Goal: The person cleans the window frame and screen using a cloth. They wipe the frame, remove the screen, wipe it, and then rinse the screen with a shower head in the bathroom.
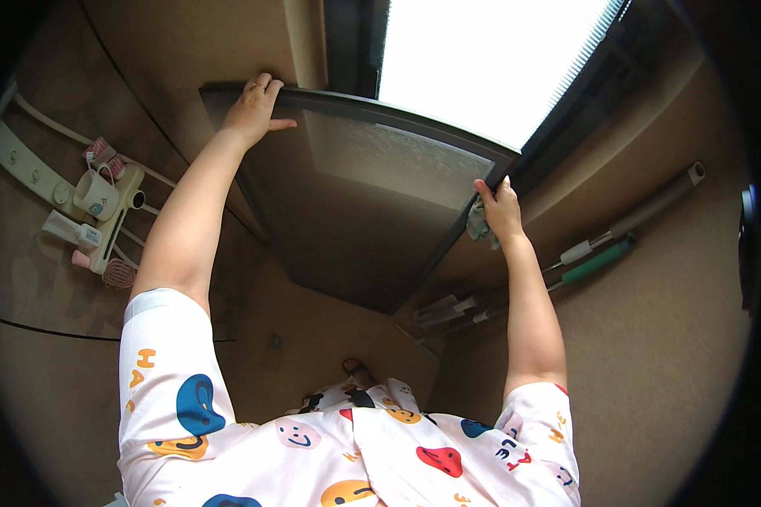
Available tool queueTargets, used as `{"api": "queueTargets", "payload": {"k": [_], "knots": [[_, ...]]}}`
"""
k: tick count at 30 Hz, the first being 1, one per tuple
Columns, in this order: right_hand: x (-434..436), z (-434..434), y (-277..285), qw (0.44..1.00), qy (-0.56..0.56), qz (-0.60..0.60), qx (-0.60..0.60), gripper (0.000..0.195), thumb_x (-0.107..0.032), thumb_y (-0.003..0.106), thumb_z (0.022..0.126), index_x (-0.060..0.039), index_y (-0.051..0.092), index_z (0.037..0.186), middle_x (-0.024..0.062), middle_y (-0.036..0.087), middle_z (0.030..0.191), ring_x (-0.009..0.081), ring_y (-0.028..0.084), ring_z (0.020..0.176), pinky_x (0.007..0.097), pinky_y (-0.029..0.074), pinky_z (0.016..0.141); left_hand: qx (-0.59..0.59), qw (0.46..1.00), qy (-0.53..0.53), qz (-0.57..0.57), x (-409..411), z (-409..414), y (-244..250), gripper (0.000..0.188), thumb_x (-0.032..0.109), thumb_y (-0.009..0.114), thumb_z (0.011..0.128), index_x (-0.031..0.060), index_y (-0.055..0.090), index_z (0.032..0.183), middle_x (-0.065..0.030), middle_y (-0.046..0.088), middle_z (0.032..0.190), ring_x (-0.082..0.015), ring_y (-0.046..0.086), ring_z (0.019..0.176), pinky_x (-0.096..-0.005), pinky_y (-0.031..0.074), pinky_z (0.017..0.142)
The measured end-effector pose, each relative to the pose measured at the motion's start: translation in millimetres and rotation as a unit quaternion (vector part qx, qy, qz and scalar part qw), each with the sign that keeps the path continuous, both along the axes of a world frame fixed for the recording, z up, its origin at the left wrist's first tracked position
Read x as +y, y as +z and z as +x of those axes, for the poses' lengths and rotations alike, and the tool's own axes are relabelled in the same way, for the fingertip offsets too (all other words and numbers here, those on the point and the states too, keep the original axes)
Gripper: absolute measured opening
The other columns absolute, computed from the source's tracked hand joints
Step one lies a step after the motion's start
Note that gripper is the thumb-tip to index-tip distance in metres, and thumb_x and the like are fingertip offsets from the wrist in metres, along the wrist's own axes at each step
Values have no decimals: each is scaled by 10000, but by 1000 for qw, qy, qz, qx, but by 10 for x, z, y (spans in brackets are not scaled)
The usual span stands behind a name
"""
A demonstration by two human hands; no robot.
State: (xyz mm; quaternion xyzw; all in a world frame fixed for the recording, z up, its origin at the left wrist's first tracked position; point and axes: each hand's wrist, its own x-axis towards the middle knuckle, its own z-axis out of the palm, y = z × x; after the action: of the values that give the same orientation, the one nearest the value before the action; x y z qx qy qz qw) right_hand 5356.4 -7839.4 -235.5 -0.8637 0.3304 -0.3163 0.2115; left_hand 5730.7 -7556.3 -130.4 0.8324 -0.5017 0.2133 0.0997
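Note:
A dark-framed window screen panel point(355, 209) is held up in front of me, below a bright window point(475, 57); dust or droplets show on its upper part. My left hand point(253, 111) grips the top edge of the frame near its left corner, fingers over the edge and thumb on the near face. At the upper right corner, my right hand point(501, 206) holds the side of the frame, with a crumpled greenish cloth point(480, 222) pressed between the palm and the frame.
A wall rack point(117, 222) on the left carries a white mug point(96, 194), tubes and a pink brush. Along the right wall lean poles with a grey grip point(653, 199) and a green grip point(599, 260). A floor drain point(275, 341) lies below, near my foot point(361, 374).

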Motion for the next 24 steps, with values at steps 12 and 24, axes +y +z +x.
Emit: {"api": "queueTargets", "payload": {"k": [12,24], "knots": [[-98,116,-93,990,41,106,-89,538,-448,702,798,-19,539,1080,144,672,873,265,653,815,362,493,730,-94,991,0,-100,60,-52,-218,724,408,759,718,57,432,1259,-162,422,1295,-345,395,1229,-414,359,1031],[1361,167,-8,725,60,549,-411,255,-315,501,963,-69,552,1005,42,596,907,147,573,830,323,485,772,847,200,-263,-416,1087,-1607,-341,944,726,291,852,-1,185,1444,-230,275,1455,-337,245,1364,-520,176,1121]]}}
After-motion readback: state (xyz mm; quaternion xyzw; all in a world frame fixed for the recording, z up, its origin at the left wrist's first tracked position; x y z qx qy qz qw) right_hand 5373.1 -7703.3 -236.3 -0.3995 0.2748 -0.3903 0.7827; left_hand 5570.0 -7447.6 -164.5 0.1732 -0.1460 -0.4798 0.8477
